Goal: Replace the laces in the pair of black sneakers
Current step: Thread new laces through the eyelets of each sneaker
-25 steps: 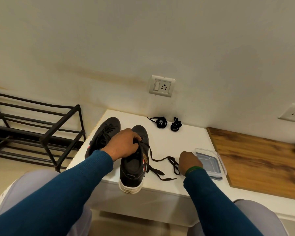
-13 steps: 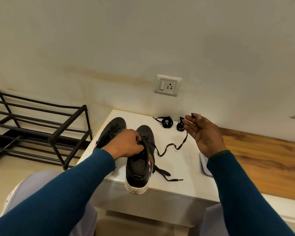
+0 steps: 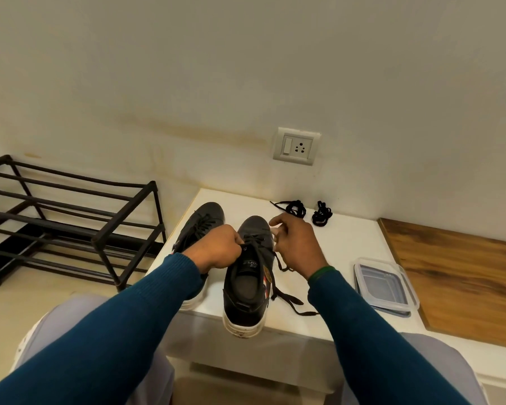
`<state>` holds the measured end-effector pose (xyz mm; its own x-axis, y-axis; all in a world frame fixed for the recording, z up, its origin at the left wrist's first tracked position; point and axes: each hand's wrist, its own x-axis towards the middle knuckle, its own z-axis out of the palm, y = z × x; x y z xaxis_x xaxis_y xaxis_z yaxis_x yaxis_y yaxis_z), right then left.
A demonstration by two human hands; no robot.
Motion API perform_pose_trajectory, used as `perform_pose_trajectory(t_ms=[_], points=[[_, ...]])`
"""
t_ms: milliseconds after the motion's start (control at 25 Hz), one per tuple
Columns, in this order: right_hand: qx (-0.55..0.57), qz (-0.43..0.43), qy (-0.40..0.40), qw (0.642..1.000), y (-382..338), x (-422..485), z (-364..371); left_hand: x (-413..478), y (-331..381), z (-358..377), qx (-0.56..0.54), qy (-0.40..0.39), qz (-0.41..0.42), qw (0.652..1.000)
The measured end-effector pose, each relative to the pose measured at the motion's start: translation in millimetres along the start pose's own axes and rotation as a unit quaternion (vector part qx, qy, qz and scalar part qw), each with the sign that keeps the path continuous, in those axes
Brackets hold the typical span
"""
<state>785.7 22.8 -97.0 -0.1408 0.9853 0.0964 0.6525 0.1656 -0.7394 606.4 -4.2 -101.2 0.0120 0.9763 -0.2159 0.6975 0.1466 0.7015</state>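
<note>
Two black sneakers stand on the white table (image 3: pixel 342 249), heels toward me. The right sneaker (image 3: pixel 247 290) has its heel over the front edge, and its loose black lace (image 3: pixel 287 299) trails onto the table to the right. My left hand (image 3: pixel 216 248) grips that sneaker at the tongue and upper eyelets. My right hand (image 3: pixel 297 245) is at the sneaker's right side, fingers pinched on the lace near the eyelets. The left sneaker (image 3: pixel 200 226) stays laced, partly behind my left hand. Two coiled black laces (image 3: pixel 295 208) (image 3: pixel 322 215) lie at the table's back.
A clear plastic box (image 3: pixel 384 285) sits at the table's right. A wooden board (image 3: pixel 462 282) lies beyond it. A black metal shoe rack (image 3: pixel 70 226) stands on the floor to the left. A wall socket (image 3: pixel 297 146) is above the table.
My right hand came down from a raised, outstretched position at the back right to the sneaker's eyelets. The lace it had pulled taut now lies slack. My left hand stayed on the sneaker.
</note>
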Motion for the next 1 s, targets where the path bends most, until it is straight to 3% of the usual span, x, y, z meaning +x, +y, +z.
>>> perform_pose_trajectory(t_ms=[80, 400, 720, 1000], points=[[0.013, 0.023, -0.023, 0.999, -3.4, -2.0, 12.9, 1.0, -0.1, -0.6, -0.027, -0.005, -0.017, 0.999], [-0.102, -0.042, -0.062, 0.992, -12.6, -8.6, 33.4, 3.9, -3.6, -2.7, -0.074, -0.015, -0.044, 0.996], [-0.174, -0.050, -0.057, 0.982, -12.9, -7.8, 39.6, 0.5, 0.6, -4.5, -0.097, -0.023, -0.071, 0.993], [-0.133, -0.105, -0.059, 0.984, -4.6, -11.4, 35.6, -2.8, 2.1, -6.1, -0.098, -0.024, -0.069, 0.993]])
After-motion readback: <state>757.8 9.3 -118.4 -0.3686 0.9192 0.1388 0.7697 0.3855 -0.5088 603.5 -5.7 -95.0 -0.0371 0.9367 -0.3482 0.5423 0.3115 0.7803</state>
